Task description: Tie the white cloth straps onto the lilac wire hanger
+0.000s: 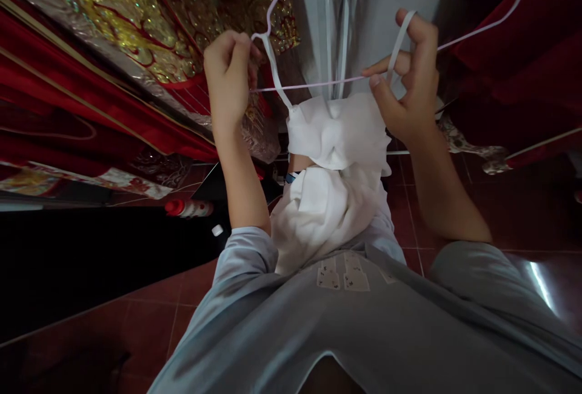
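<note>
A pale pink clothes hanger (313, 85) stretches between my two hands. My left hand (228, 76) is closed around its left end. One white shoulder strap (274, 66) loops over the hanger beside those fingers. The strap runs down to a white ruffled garment (336, 133), which hangs below the hanger and bunches over my lap. My right hand (409, 79) has the other white strap (400, 42) stretched in a loop over a raised finger. Its thumb and another finger close on the lower part of this strap, close to the hanger bar.
Red garments with gold sequins (136, 24) hang along the left, and more dark red cloth (536, 66) hangs on the right. Grey metal bars (337, 30) stand ahead. A red-capped bottle (188, 208) lies on a black surface (113, 260) at left, near a small white object (217, 230).
</note>
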{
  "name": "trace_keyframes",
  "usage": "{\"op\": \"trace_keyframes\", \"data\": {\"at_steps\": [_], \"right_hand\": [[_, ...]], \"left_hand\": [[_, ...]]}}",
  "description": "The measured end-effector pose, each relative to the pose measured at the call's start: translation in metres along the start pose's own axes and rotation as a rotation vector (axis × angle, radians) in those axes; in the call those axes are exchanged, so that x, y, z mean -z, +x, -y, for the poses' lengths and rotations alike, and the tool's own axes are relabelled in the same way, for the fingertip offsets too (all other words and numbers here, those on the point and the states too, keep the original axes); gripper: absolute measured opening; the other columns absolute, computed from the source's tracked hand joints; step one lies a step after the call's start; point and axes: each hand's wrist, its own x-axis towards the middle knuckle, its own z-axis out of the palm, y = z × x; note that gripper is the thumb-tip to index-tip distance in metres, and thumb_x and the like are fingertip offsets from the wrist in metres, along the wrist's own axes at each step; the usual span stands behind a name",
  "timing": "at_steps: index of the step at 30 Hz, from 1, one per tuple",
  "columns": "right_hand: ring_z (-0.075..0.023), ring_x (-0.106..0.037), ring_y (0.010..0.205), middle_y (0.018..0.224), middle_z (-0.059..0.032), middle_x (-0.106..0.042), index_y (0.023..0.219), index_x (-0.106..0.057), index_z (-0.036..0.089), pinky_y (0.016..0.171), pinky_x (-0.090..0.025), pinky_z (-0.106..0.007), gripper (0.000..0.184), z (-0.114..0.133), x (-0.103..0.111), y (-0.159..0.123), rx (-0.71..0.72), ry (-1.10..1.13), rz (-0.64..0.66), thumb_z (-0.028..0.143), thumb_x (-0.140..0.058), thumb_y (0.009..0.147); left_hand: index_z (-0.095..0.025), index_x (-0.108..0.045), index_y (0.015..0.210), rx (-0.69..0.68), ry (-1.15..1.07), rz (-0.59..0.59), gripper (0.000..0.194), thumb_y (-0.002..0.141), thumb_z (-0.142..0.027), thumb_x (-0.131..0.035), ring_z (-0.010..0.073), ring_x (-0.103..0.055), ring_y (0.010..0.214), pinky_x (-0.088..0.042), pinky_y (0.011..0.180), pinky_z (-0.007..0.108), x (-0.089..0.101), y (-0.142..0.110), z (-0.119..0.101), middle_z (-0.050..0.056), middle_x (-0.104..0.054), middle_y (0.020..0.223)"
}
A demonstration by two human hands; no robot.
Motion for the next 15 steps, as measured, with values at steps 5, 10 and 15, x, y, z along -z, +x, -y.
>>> {"op": "trace_keyframes", "data": {"at_steps": [5, 10, 15], "right_hand": [[-0.0178, -0.069, 0.087, 0.154, -0.0051, -0.036, 0.149, -0.028, 0.036, 0.097, -0.053, -0.046, 0.065, 0.0, -0.005, -0.001, 0.012, 0.029, -0.043, 0.059, -0.048, 0.092], [-0.0219, -0.067, 0.107, 0.151, -0.0021, -0.041, 0.147, -0.037, 0.039, 0.098, -0.054, -0.043, 0.063, 0.001, 0.013, 0.005, -0.019, 0.089, -0.007, 0.059, -0.055, 0.09], [-0.0231, -0.058, 0.126, 0.127, 0.0032, -0.064, 0.129, -0.064, 0.035, 0.11, -0.045, -0.043, 0.037, -0.021, 0.067, 0.011, 0.091, -0.05, -0.194, 0.045, -0.054, 0.095]], "left_hand": [[-0.016, -0.061, 0.1, 0.015, -0.309, 0.003, 0.039, 0.116, -0.017, -0.027, 0.0152, -0.053, 0.066, -0.044, 0.063, 0.026, -0.009, -0.037, 0.023, 0.0, -0.058, 0.075], [-0.028, -0.055, 0.087, -0.021, -0.384, -0.084, 0.045, 0.103, -0.069, -0.046, 0.0245, -0.063, 0.082, -0.049, 0.078, 0.034, -0.022, -0.059, 0.045, 0.001, -0.051, 0.066], [-0.026, -0.052, 0.084, -0.079, -0.527, -0.036, 0.043, 0.105, -0.063, -0.046, 0.0214, -0.052, 0.066, -0.044, 0.071, 0.033, -0.022, -0.048, 0.044, -0.002, -0.037, 0.058]]}}
